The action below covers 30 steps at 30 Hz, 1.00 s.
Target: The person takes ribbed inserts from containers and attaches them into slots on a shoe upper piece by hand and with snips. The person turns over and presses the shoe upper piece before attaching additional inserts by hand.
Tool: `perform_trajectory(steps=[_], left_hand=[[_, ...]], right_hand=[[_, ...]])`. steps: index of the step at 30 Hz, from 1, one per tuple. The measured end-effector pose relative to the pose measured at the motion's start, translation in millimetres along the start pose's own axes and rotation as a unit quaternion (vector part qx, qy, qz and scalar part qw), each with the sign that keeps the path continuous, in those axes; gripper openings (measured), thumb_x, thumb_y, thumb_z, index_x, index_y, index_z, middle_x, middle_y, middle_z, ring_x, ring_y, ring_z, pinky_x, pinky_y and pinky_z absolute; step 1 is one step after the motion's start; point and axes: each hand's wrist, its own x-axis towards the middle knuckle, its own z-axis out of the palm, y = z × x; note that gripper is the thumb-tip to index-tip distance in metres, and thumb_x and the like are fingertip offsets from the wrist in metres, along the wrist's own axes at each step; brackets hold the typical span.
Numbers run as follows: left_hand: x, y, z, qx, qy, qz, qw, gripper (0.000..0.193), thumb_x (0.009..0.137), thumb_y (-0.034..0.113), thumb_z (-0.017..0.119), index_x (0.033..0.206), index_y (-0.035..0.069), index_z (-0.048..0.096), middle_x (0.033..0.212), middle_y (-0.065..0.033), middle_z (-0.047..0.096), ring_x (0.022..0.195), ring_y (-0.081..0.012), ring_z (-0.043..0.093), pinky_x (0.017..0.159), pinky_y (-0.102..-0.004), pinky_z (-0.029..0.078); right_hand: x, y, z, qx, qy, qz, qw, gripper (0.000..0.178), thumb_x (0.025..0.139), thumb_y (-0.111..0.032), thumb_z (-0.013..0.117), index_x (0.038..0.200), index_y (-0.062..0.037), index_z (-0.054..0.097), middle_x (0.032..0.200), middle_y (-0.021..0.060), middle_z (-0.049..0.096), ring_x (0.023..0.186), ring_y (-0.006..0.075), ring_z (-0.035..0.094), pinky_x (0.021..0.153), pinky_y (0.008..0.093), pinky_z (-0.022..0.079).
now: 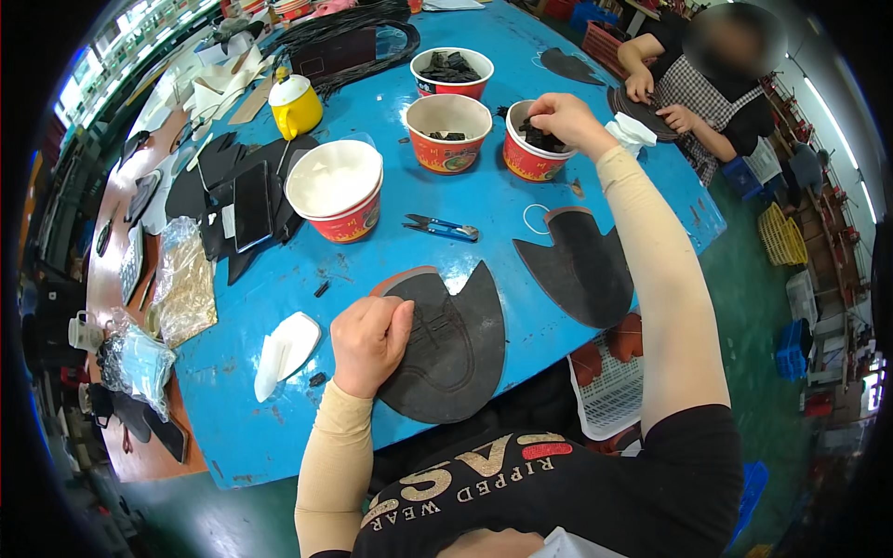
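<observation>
My left hand is curled closed over the left edge of a dark, rounded shoe-upper piece with a notch at its far side; what its fingers hold, if anything, is hidden. Reaching far right, my right hand has its fingers pinched together over a red paper bowl of small black pieces. Whether a piece is between those fingertips cannot be seen. A second dark upper piece lies under my right forearm. Blue-handled thread snips lie beyond the first piece.
More paper bowls stand nearby: one with few black pieces, one fuller, and a white-filled one. A yellow cup, a phone and a white pad lie left. Across the blue table, a person handles dark pieces.
</observation>
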Motion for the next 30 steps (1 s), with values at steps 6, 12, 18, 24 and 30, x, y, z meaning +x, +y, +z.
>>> perform_trajectory(steps=[6, 12, 18, 24, 30], left_hand=[[0.3, -0.4, -2.8, 0.006, -0.017, 0.002, 1.000, 0.011, 0.079, 0.006, 0.069, 0.072, 0.004, 0.061, 0.062, -0.0088, 0.057, 0.054, -0.0264, 0.055, 0.050, -0.0349, 0.043], [0.5, -1.0, 1.7, -0.004, 0.004, 0.009, 1.000, 0.011, 0.079, 0.005, 0.069, 0.072, 0.004, 0.061, 0.062, -0.0092, 0.057, 0.054, -0.0264, 0.056, 0.050, -0.0347, 0.044], [0.0, 0.2, 0.6, -0.002, -0.004, 0.002, 1.000, 0.011, 0.079, 0.006, 0.069, 0.072, 0.004, 0.062, 0.062, -0.0092, 0.057, 0.054, -0.0263, 0.056, 0.049, -0.0348, 0.043], [0.6, -0.2, -1.0, 0.001, 0.000, -0.002, 1.000, 0.011, 0.079, 0.006, 0.070, 0.072, 0.004, 0.062, 0.061, -0.0089, 0.057, 0.054, -0.0262, 0.056, 0.049, -0.0346, 0.043], [0.0, 0.4, 0.0, 0.007, -0.006, 0.001, 1.000, 0.012, 0.079, 0.007, 0.070, 0.071, 0.005, 0.061, 0.060, -0.0080, 0.055, 0.053, -0.0256, 0.054, 0.049, -0.0349, 0.042]], right_hand=[[-21.1, 2.4, -8.3, 0.325, 0.053, 0.114, 0.937, 0.016, 0.085, -0.005, 0.061, 0.101, -0.0019, 0.062, 0.086, 0.0067, 0.065, 0.077, 0.0142, 0.064, 0.066, 0.0241, 0.051], [-24.0, 9.9, -5.3, 0.445, 0.065, 0.079, 0.890, 0.023, 0.085, -0.001, 0.059, 0.108, 0.0003, 0.057, 0.096, 0.0089, 0.063, 0.081, 0.0155, 0.064, 0.069, 0.0247, 0.051], [-20.5, 2.5, 6.1, 0.274, 0.058, 0.006, 0.960, 0.030, 0.083, 0.001, 0.056, 0.113, 0.0005, 0.055, 0.106, 0.0098, 0.061, 0.095, 0.0193, 0.062, 0.085, 0.0287, 0.049], [-10.3, -6.0, 8.7, -0.014, 0.012, -0.114, 0.993, 0.026, 0.080, 0.000, 0.052, 0.104, -0.0022, 0.063, 0.101, 0.0145, 0.068, 0.095, 0.0244, 0.065, 0.085, 0.0338, 0.050], [-5.1, 3.8, 0.2, 0.162, 0.025, -0.004, 0.987, 0.020, 0.087, -0.009, 0.052, 0.102, -0.0038, 0.065, 0.090, 0.0099, 0.069, 0.085, 0.0191, 0.066, 0.077, 0.0304, 0.051]])
